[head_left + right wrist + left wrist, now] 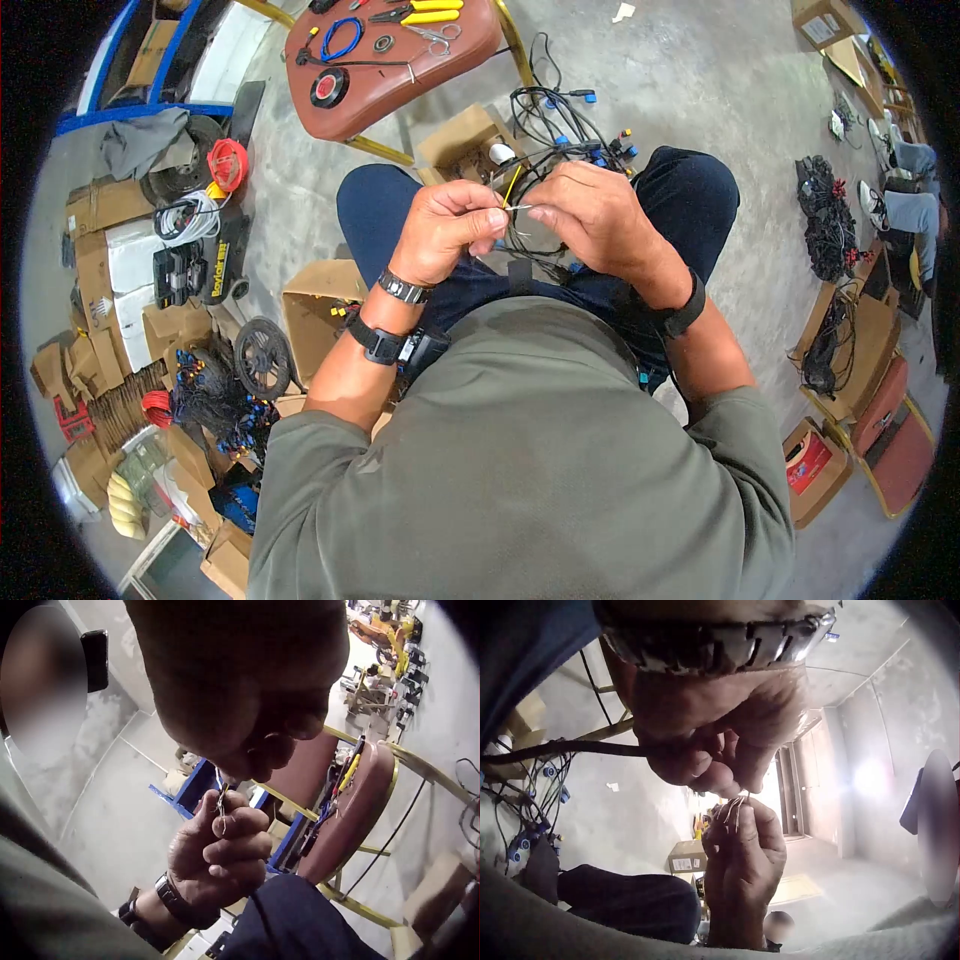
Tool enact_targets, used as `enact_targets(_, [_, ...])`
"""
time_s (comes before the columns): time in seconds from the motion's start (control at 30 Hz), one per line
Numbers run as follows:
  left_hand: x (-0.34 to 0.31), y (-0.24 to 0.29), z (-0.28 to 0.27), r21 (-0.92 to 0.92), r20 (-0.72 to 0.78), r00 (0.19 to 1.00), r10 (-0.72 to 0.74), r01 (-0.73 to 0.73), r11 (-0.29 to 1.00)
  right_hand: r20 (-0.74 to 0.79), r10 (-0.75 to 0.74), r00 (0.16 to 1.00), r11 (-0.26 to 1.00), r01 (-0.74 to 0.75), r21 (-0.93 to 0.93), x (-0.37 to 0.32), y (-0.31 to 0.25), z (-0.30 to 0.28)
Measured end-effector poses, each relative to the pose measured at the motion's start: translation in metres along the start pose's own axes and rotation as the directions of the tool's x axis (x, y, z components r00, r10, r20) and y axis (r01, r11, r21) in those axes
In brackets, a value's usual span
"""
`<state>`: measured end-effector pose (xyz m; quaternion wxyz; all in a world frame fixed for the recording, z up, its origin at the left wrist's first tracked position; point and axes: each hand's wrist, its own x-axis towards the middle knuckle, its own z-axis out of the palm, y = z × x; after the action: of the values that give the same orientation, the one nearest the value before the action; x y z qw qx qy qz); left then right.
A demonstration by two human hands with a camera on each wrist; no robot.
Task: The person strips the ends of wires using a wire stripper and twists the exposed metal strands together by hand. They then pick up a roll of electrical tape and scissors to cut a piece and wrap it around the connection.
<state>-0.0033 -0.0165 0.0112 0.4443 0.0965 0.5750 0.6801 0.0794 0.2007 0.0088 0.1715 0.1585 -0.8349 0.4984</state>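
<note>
Above the lap, the left hand (440, 232) pinches thin stripped wires (516, 207) between thumb and forefinger. The right hand (598, 215) meets it fingertip to fingertip and pinches the same wires from the other side. One yellow wire (514, 184) sticks up between the hands. In the left wrist view, a dark cable (570, 748) runs into the left hand's grip, and loose strands show at the right hand's fingertips. Whitish wire ends (222, 806) splay over the left fingers in the right wrist view. The fingers partly hide where the wires meet.
A brown chair seat (400, 75) ahead carries scissors (436, 38), yellow-handled pliers (420, 12), a tape roll (329, 88) and a blue wire coil (342, 39). Black cables with blue connectors (570, 125) lie on the floor beside an open cardboard box (462, 135). More boxes flank both sides.
</note>
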Motion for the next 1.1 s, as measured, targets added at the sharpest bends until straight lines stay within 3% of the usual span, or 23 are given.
enact_targets(0.07, [0.002, -0.002, 0.002, 0.030, -0.002, 0.999, 0.034, -0.034, 0.999, 0.005, 0.045, 0.999, 0.999, -0.045, 0.020, -0.001, 0.002, 0.001])
enact_targets(0.1, [0.002, -0.003, 0.003, 0.045, -0.003, 0.999, 0.051, -0.051, 0.998, 0.034, 0.187, 0.982, 0.974, -0.190, 0.120, -0.002, -0.001, 0.000])
enact_targets(0.2, [0.002, -0.007, 0.005, 0.101, -0.027, 0.996, 0.081, -0.078, 0.992, 0.190, 0.510, 0.839, 0.754, -0.543, 0.370, -0.002, -0.010, -0.003])
enact_targets(0.27, [0.002, -0.007, 0.005, 0.129, -0.028, 0.997, 0.077, -0.072, 0.989, 0.320, 0.611, 0.724, 0.549, -0.679, 0.488, 0.001, -0.007, -0.003])
enact_targets(0.37, [0.001, -0.008, 0.006, 0.163, -0.023, 0.995, 0.101, -0.096, 0.982, 0.432, 0.638, 0.637, 0.402, -0.754, 0.518, -0.003, 0.001, -0.003])
enact_targets(0.47, [0.002, -0.008, 0.007, 0.129, -0.032, 0.992, 0.121, -0.116, 0.985, 0.434, 0.633, 0.641, 0.305, -0.722, 0.620, -0.006, 0.002, 0.001])
enact_targets(0.57, [0.004, -0.006, 0.007, 0.075, -0.051, 0.988, 0.145, -0.141, 0.987, 0.312, 0.593, 0.742, 0.344, -0.584, 0.735, -0.009, 0.000, 0.009])
enact_targets(0.77, [0.002, -0.009, 0.007, 0.071, -0.083, 0.985, 0.153, -0.148, 0.986, 0.200, 0.636, 0.746, 0.361, -0.516, 0.777, -0.009, -0.005, 0.021])
enact_targets(1.1, [0.001, -0.011, 0.008, 0.106, -0.082, 0.980, 0.179, -0.170, 0.980, 0.184, 0.646, 0.741, 0.376, -0.519, 0.768, -0.011, -0.005, 0.023])
